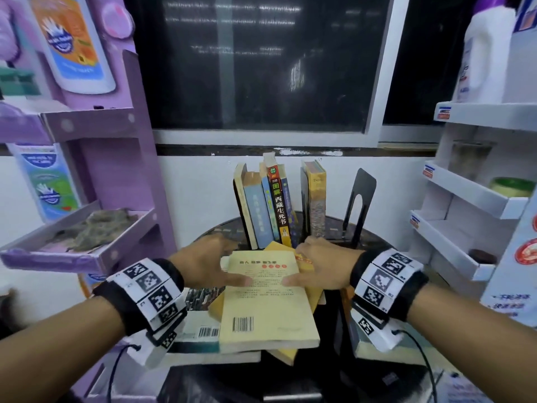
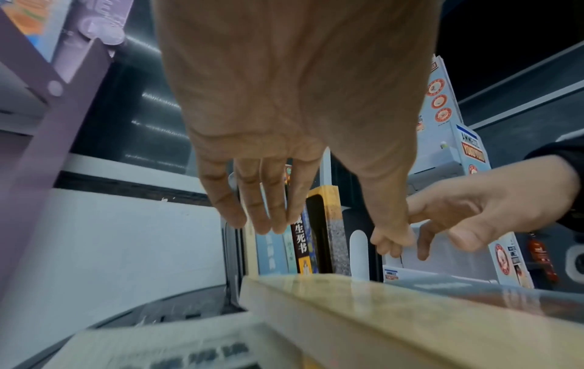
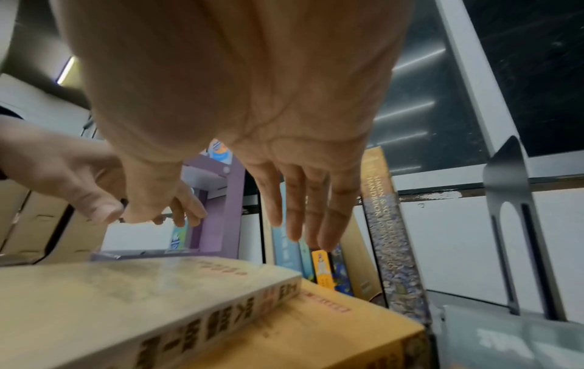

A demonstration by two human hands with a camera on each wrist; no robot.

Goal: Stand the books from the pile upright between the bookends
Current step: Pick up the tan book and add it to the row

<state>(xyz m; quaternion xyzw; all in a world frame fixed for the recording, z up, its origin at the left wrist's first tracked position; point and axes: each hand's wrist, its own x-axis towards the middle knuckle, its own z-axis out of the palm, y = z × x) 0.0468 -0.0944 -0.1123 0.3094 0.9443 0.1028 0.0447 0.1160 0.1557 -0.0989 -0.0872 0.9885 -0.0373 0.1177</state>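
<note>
Lying face down at the lower centre of the head view, the pale yellow book [image 1: 267,298] tops the pile [image 1: 203,338], its back cover showing red dots, lines of small print and a barcode near the closer edge. Under it an orange-yellow book [image 3: 332,332] juts out to the right, and a white-edged book with its own barcode sits lower left. The left hand [image 1: 203,266] and the right hand [image 1: 322,266] hover over the far end of the top book, thumbs reaching toward each other above the cover; whether the thumbs touch the cover cannot be told. In both wrist views the fingers [image 2: 252,204] are straight and slightly apart, holding nothing, with clear space between palm and cover.

Behind the pile, at the middle of the frame, a row of books [image 1: 267,205] stands upright on the round dark desk [image 1: 366,237]: cream, light blue and a black-and-red spine with Chinese characters. A black divider separates them from a yellow, speckled-spine book [image 1: 316,202]. To its right stands a black metal bookend [image 1: 359,205], set apart from the books.
</note>
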